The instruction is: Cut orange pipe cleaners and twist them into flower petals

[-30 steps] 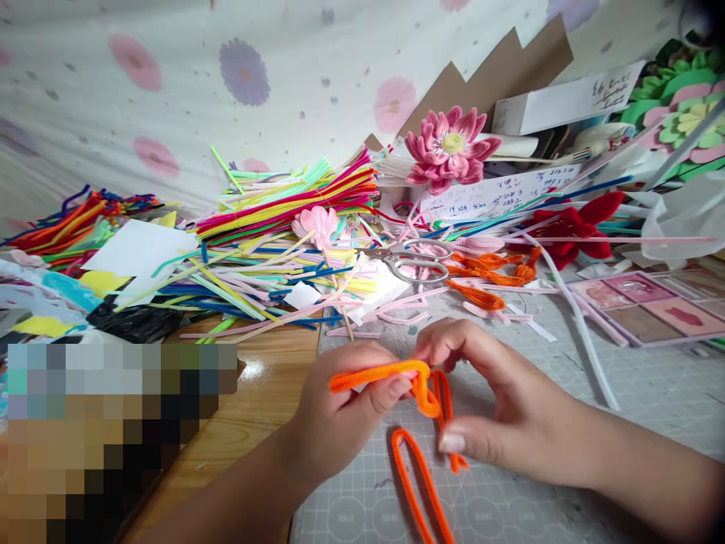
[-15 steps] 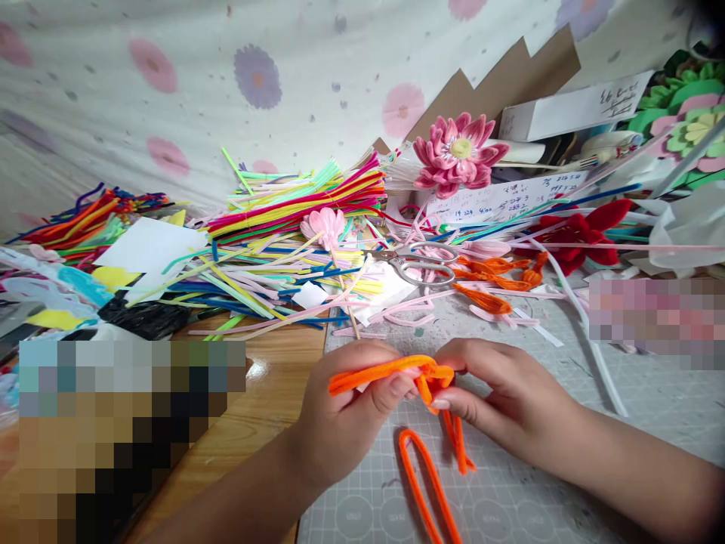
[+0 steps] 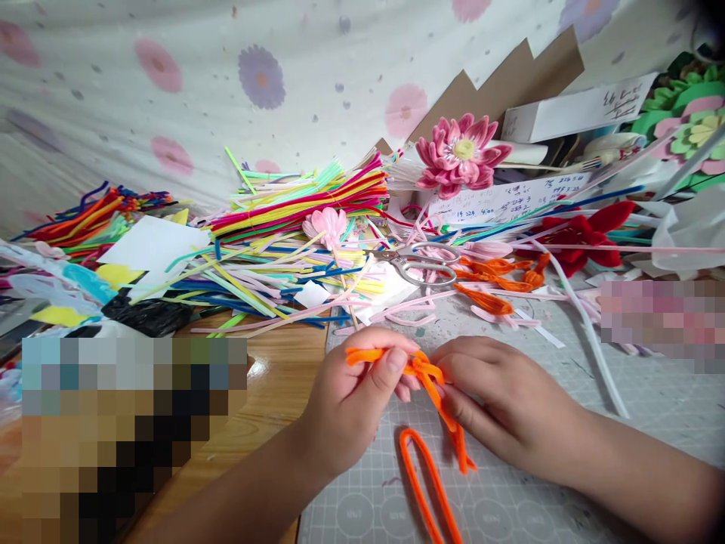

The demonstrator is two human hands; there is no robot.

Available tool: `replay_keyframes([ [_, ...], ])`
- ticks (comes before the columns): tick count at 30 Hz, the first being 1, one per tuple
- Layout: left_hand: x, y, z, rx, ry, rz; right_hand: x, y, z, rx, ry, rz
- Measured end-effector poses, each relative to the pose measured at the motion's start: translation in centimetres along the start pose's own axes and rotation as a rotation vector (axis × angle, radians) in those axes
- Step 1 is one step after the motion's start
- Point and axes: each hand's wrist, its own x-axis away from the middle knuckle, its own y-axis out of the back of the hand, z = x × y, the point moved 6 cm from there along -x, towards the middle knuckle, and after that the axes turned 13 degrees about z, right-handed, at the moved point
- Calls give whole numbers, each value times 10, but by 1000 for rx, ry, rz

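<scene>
Over the grey cutting mat (image 3: 362,491), my left hand (image 3: 362,385) pinches a bent orange pipe cleaner (image 3: 433,389) between thumb and fingers. A short piece of it sticks out to the left, over the index finger. My right hand (image 3: 492,393) is closed on the right side of the same pipe cleaner, its fingertips partly hidden. Two ends hang down between the hands to the mat. A second orange pipe cleaner (image 3: 422,476), folded into a long loop, lies on the mat just below.
Behind the hands lie scissors (image 3: 427,264), orange petal loops (image 3: 492,276), a pink flower (image 3: 463,151), a red flower (image 3: 589,238) and a heap of coloured pipe cleaners (image 3: 300,204). A white strip (image 3: 586,332) crosses the mat at the right.
The orange piece has turned in my hands: its left part now sticks out less, and more of it slopes down to the right. My right fingers have curled closer around it.
</scene>
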Motion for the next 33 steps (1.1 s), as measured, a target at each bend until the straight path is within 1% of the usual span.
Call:
replay_keyframes([
  [4, 1, 6, -9, -78, -109, -61, 0, 0, 0, -4, 9, -1],
  [9, 4, 7, -17, -194, -215, -53, -1, -2, -1, -12, 28, -2],
  [13, 5, 5, -19, -248, -235, -36, 0, -3, 1, 0, 42, -14],
  [16, 5, 5, -20, -297, -256, -23, 0, -4, 1, -2, 57, 21],
  [19, 5, 7, -21, -332, -277, -10, 1, 2, -5, -11, 41, 50],
  [21, 5, 7, -21, -363, -287, 6, 1, 8, -16, -9, -37, 89],
  [22, 5, 7, -22, -399, -298, 18, 1, 9, -23, 0, -89, 129],
  [25, 5, 2, -29, -561, -358, 83, 3, 5, -39, 77, -220, 316],
  [27, 6, -1, -33, -656, -396, 101, 4, -1, -42, 133, -266, 412],
  [30, 5, -2, -36, -800, -403, 71, 5, -14, -40, 160, -307, 469],
  [33, 2, 0, -36, -862, -386, 24, 5, -24, -36, 149, -339, 462],
])
